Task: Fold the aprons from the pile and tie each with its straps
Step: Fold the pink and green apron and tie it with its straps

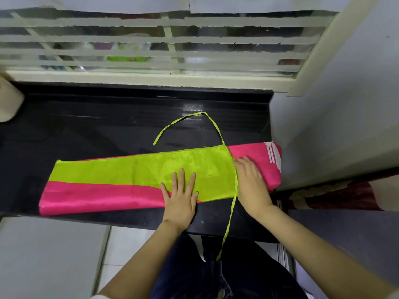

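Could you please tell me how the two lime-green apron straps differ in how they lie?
The far thin lime-green strap curves in a loop, wholly on the glossy black counter; the near lime-green strap runs straight and dangles off its front edge. Only the near strap passes beside the right hand. Both leave the green apron panel at its right end.

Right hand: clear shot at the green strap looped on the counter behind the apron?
Probably yes. The right hand rests on the pink end of the apron, close to where that strap joins the green panel. Only bare black counter shows around the loop, so nothing seems to block it.
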A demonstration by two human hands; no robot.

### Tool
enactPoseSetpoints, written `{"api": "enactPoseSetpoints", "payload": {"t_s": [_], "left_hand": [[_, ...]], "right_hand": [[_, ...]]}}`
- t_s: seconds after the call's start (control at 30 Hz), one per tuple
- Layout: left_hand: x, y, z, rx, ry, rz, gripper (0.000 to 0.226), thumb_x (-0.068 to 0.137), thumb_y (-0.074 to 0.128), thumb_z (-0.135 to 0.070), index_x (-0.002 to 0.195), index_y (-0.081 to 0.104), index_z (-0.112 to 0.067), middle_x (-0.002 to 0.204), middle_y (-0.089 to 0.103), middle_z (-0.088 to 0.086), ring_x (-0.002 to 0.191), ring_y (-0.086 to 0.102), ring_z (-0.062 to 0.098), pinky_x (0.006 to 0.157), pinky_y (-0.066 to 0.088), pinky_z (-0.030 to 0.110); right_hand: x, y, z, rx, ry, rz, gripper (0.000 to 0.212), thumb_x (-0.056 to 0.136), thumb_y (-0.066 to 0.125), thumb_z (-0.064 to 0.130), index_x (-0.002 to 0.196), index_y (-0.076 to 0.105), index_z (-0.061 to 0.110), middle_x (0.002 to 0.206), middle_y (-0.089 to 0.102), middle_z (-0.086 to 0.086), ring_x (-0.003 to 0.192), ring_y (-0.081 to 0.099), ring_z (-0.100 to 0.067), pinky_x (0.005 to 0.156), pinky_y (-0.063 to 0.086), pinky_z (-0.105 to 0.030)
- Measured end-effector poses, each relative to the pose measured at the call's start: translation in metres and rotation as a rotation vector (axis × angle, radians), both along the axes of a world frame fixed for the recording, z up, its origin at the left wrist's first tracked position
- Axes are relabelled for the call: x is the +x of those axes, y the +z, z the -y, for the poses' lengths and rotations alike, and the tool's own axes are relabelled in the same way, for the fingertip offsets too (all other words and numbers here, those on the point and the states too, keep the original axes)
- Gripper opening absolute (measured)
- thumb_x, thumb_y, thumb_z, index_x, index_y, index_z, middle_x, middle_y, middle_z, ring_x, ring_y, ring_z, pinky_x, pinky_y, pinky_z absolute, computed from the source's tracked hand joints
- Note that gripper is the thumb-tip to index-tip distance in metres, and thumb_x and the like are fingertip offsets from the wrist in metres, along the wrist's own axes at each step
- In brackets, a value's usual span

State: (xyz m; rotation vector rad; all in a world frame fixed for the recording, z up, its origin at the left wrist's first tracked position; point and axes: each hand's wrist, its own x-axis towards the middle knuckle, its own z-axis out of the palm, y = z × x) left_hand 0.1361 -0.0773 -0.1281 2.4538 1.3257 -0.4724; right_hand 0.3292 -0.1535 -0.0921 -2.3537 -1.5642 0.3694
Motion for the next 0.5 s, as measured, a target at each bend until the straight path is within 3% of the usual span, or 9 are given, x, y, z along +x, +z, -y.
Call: {"api": "enactPoseSetpoints", "payload": {"t_s": [0.03, 0.1, 0.17, 0.23, 0.33, 0.4, 0.5], "left_hand": [[0.000, 0.000, 0.000, 0.015, -0.016, 0.008, 0.058, 0.099, 0.006, -0.045, 0.146, 0.031, -0.021, 0.151, 0.030, 0.015, 0.138, 0.025, 0.035, 0.100, 0.018, 0.065], [0.000, 0.001, -0.002, 0.002, -0.040, 0.055, 0.064, 0.090, 0.000, -0.050, 0.149, 0.004, -0.025, 0.157, -0.005, 0.010, 0.142, -0.010, 0.031, 0.108, -0.004, 0.058], [-0.003, 0.001, -0.003, -0.053, -0.027, 0.151, 0.066, 0.085, -0.005, -0.052, 0.146, -0.010, -0.027, 0.149, -0.028, 0.001, 0.137, -0.030, 0.023, 0.109, -0.017, 0.050], [-0.010, 0.007, -0.008, -0.112, -0.023, 0.277, 0.069, 0.088, 0.004, -0.051, 0.150, 0.002, -0.021, 0.150, -0.023, -0.003, 0.138, -0.026, 0.018, 0.115, -0.013, 0.048], [-0.037, 0.009, -0.019, -0.050, -0.020, 0.354, 0.065, 0.091, 0.011, -0.047, 0.148, 0.025, -0.019, 0.157, 0.002, 0.002, 0.144, -0.005, 0.020, 0.117, -0.003, 0.045], [-0.063, 0.010, -0.030, 0.068, 0.040, 0.275, 0.061, 0.093, 0.013, -0.043, 0.146, 0.033, -0.019, 0.157, 0.016, 0.008, 0.145, 0.008, 0.028, 0.114, 0.003, 0.055], [-0.101, 0.015, -0.048, 0.036, 0.232, 0.104, 0.057, 0.098, 0.016, -0.046, 0.150, 0.019, -0.023, 0.159, 0.001, 0.008, 0.146, -0.004, 0.028, 0.110, -0.010, 0.056]], "right_hand": [[-0.010, 0.006, -0.004, 0.008, 0.104, -0.029, 0.076, 0.066, 0.057, -0.019, 0.136, 0.043, 0.003, 0.143, 0.041, -0.014, 0.139, 0.029, -0.033, 0.113, 0.019, -0.036], [-0.036, 0.012, -0.013, -0.034, 0.311, -0.076, 0.078, 0.072, 0.051, -0.016, 0.144, 0.033, 0.007, 0.154, 0.024, -0.006, 0.146, 0.012, -0.026, 0.114, 0.007, -0.031], [-0.058, 0.004, -0.022, -0.040, 0.438, -0.041, 0.068, 0.076, 0.060, -0.004, 0.141, 0.040, 0.007, 0.152, 0.030, -0.009, 0.143, 0.023, -0.029, 0.115, 0.016, -0.040], [-0.072, -0.007, -0.029, -0.149, 0.414, 0.006, 0.067, 0.083, 0.061, 0.007, 0.144, 0.035, 0.007, 0.154, 0.025, -0.012, 0.143, 0.022, -0.030, 0.115, 0.024, -0.048], [-0.074, -0.012, -0.035, -0.369, 0.388, -0.010, 0.069, 0.095, 0.039, 0.008, 0.151, -0.002, 0.013, 0.158, -0.014, -0.009, 0.145, -0.014, -0.024, 0.119, -0.004, -0.044], [-0.073, -0.008, -0.037, -0.402, 0.350, 0.020, 0.072, 0.093, 0.038, 0.007, 0.150, -0.006, 0.012, 0.157, -0.018, -0.008, 0.144, -0.019, -0.023, 0.118, -0.007, -0.046], [-0.076, -0.003, -0.046, -0.436, 0.261, 0.036, 0.076, 0.092, 0.043, 0.006, 0.150, -0.005, 0.012, 0.158, -0.013, -0.006, 0.145, -0.015, -0.024, 0.118, -0.002, -0.048]]}}
